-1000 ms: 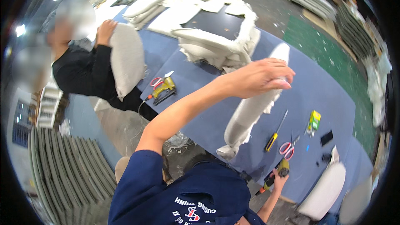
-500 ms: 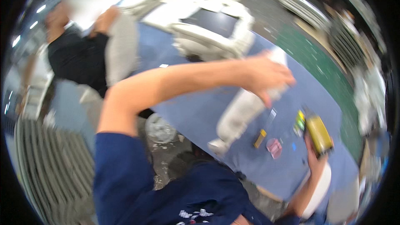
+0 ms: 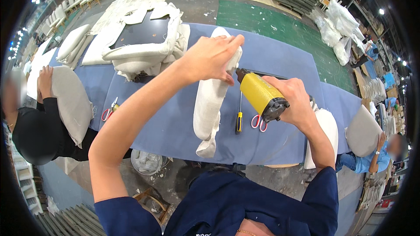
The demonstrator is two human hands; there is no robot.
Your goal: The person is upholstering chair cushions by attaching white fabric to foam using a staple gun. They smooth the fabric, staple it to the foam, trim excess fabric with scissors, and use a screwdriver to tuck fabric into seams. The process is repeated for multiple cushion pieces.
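A long padded piece in cream fabric (image 3: 206, 105) stretches across the blue-covered table (image 3: 170, 118), its loose cloth end pointing toward me. My left hand (image 3: 213, 59) grips its far end, with the thumb on the right side and the fingers over the top. In my right hand (image 3: 294, 98) is a yellow and black staple gun (image 3: 261, 91). Its dark nose points left, close to the padded piece's right side; whether they touch, I cannot tell. A screwdriver (image 3: 239, 121) with a yellow and black handle and red-handled scissors (image 3: 259, 123) lie between the piece and my right forearm.
A cream upholstered frame with a dark panel (image 3: 142, 39) stands at the table's far left. Co-workers hold padded panels at left (image 3: 72, 100) and right (image 3: 363, 129). A white padded panel (image 3: 323, 133) rests beside my right forearm. Below the table edge stands a bucket (image 3: 146, 161).
My right hand has brought the staple gun from the table's right side up to the padded piece. My left hand still grips that piece, which now lies straighter ahead. The view has turned.
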